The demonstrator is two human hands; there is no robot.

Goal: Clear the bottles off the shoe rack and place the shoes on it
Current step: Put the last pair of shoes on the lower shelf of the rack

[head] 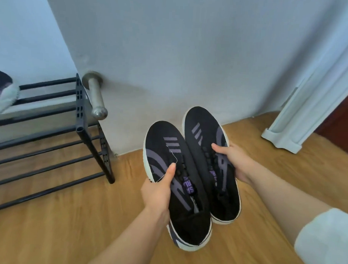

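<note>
Each hand's grip clamped on a sneaker, left hand (159,192) on the left black sneaker (179,183), right hand (234,161) on the right black sneaker (211,162), both raised above the wooden floor (67,217), black shoe rack (50,147) to the left, another shoe (3,90) on its top tier.

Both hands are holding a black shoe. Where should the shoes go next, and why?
Probably swing both shoes left toward the shoe rack. The left hand grips the left shoe and the right hand grips the right shoe, both lifted above the wooden floor. The visible rack bars look bare of bottles, with another shoe at its far left.
</note>
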